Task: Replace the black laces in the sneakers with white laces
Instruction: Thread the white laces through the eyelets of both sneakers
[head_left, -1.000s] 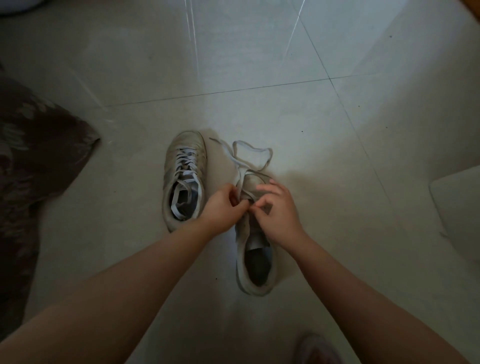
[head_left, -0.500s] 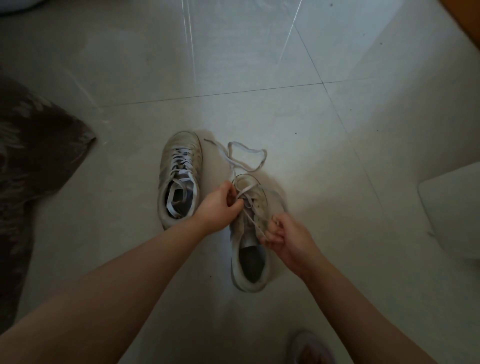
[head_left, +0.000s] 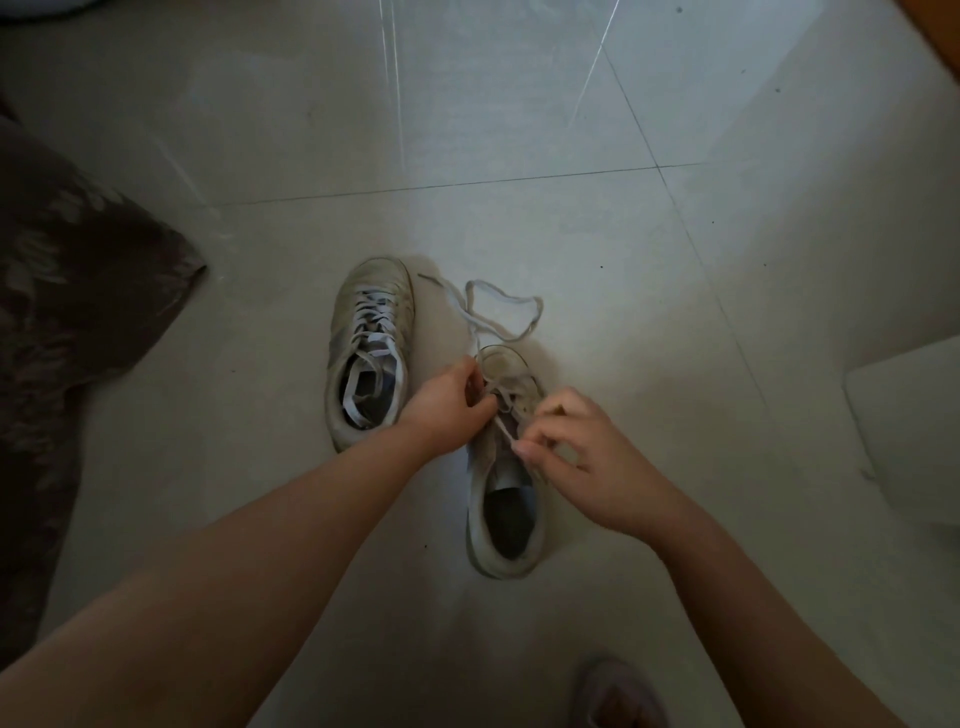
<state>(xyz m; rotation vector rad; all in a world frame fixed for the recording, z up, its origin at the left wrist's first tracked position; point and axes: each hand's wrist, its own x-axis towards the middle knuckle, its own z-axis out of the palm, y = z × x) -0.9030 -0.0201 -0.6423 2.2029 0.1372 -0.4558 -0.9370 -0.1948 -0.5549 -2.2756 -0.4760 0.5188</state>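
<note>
Tiled floor, pale, with grout lines crossing at upper right. Dark patterned fabric lies at the left edge. A pale flat object sits at the right edge, what it is can't tell.

Two worn white sneakers on the floor, toes pointing away, near each other but apart. Left sneaker is laced with a white lace, loose ends tucked into the opening. Right sneaker is only partly laced near the toe; heel opening is bare and dark inside.

A slipper toe shows at the bottom edge.

Left hand sits over the toe end of the right sneaker, grip closed, fingers curled and pinching the lace at the eyelets. Right hand is just beside it over the sneaker's mid part, thumb and forefinger pinching a short taut stretch of white lace, other fingers loosely curled.

The rest of the lace trails past the toe in a loose loop on the floor, free tip lying near the left sneaker's toe.
</note>
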